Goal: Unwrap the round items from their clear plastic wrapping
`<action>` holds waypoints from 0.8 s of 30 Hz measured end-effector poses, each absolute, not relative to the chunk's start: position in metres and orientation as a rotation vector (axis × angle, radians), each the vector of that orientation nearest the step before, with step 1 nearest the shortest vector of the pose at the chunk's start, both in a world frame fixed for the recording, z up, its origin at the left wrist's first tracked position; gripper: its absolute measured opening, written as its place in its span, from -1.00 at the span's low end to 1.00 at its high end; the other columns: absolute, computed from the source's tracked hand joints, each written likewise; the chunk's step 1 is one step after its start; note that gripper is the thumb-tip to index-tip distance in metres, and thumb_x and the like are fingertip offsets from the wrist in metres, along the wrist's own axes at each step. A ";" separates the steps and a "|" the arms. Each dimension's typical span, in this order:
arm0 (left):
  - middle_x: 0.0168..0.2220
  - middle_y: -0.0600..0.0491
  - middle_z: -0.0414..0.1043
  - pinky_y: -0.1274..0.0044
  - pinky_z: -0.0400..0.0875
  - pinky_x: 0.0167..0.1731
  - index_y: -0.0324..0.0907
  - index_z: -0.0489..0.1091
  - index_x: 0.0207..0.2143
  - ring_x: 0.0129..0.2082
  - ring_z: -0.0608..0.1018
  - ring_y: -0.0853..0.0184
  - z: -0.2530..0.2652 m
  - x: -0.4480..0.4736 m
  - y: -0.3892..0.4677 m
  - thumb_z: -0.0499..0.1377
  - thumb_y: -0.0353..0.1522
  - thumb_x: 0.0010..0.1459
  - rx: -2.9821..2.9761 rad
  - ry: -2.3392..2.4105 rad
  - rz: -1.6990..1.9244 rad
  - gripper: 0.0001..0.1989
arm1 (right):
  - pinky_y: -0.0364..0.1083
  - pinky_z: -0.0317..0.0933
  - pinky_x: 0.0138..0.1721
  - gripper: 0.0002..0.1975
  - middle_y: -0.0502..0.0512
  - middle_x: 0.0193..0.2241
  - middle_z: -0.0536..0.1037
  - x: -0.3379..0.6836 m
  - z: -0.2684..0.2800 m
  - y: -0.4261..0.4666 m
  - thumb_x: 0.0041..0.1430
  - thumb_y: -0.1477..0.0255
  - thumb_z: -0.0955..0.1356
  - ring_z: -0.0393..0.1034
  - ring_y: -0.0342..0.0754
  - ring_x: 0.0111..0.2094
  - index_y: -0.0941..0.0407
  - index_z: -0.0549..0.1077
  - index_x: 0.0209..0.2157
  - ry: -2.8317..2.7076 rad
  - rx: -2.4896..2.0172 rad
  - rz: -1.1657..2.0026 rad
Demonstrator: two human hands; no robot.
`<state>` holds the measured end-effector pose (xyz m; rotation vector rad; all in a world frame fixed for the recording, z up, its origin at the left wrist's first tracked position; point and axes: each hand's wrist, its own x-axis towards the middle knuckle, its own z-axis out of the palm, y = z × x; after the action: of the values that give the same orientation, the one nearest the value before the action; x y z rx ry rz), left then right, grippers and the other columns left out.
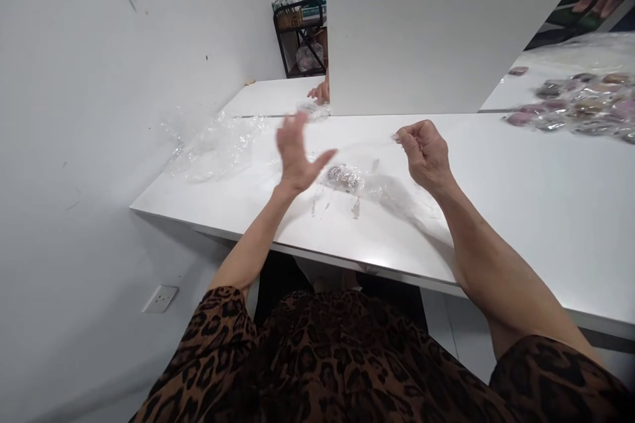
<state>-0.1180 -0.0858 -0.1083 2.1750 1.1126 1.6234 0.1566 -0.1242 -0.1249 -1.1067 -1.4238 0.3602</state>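
Note:
My left hand [296,160] is raised over the white table with its fingers spread and nothing in it, slightly blurred by motion. My right hand [425,153] is closed in a pinch on a thin edge of clear plastic film. Between the hands, a small brownish rounded item [343,176] lies on the table under crinkled film. The clear plastic film [391,192] trails from it to the right, below my right hand. What exactly the item is cannot be made out through the shine.
Crumpled clear plastic [211,145] lies at the left by the wall. Several film-wrapped pinkish and brown pieces [580,106] are grouped at the right. A grey-white upright panel [401,30] borders the table's back. Beyond it, a person's hand [320,92] and a black shelf [300,30] show.

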 end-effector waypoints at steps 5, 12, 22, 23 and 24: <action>-0.20 -0.05 0.60 0.14 0.04 0.39 -0.12 0.56 -0.28 0.22 0.47 -0.06 -0.111 -0.066 -0.057 0.50 -0.28 -0.06 2.272 0.976 0.749 -0.71 | 0.04 0.36 -0.06 -0.70 0.09 -0.24 0.56 0.156 -0.116 -0.129 0.39 0.10 0.33 0.44 -0.04 -0.22 0.03 0.40 -0.27 -1.440 -1.031 0.246; -0.44 0.03 0.42 0.40 0.29 -0.21 -0.17 0.38 -0.42 -0.34 0.44 0.28 -0.074 -0.074 -0.048 0.17 -0.35 0.30 2.280 1.237 0.494 -0.80 | 0.16 0.37 -0.09 -0.68 0.12 -0.22 0.50 0.178 -0.123 -0.111 0.40 0.05 0.30 0.45 0.09 -0.13 0.02 0.42 -0.20 -1.232 -1.137 0.023; -0.35 -0.01 0.49 0.44 0.14 -0.41 -0.14 0.20 -0.38 -0.52 0.11 0.46 -0.027 -0.081 -0.076 0.17 -0.29 0.34 1.537 1.371 0.792 -0.75 | 0.16 0.37 -0.08 -0.69 0.15 -0.14 0.55 0.144 -0.125 -0.123 0.39 0.06 0.30 0.45 0.10 -0.06 0.02 0.43 -0.15 -1.259 -1.040 0.098; -0.34 -0.02 0.51 0.44 0.16 -0.41 -0.14 0.21 -0.38 -0.52 0.12 0.46 -0.024 -0.081 -0.078 0.16 -0.28 0.35 1.509 1.360 0.822 -0.76 | 0.13 0.37 -0.10 -0.69 0.13 -0.17 0.55 0.140 -0.129 -0.122 0.38 0.06 0.30 0.46 0.08 -0.08 0.02 0.42 -0.16 -1.280 -1.043 0.146; -0.35 -0.02 0.52 0.44 0.18 -0.42 -0.13 0.23 -0.38 -0.53 0.12 0.46 -0.022 -0.081 -0.079 0.13 -0.26 0.37 1.479 1.339 0.847 -0.76 | 0.11 0.37 -0.12 -0.70 0.11 -0.19 0.55 0.136 -0.133 -0.121 0.38 0.07 0.30 0.46 0.06 -0.10 0.02 0.42 -0.18 -1.299 -1.048 0.191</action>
<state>-0.0807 -0.0791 -0.0219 1.4789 1.3393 0.8472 0.1364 -0.1207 -0.1332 -1.0476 -1.2992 0.1914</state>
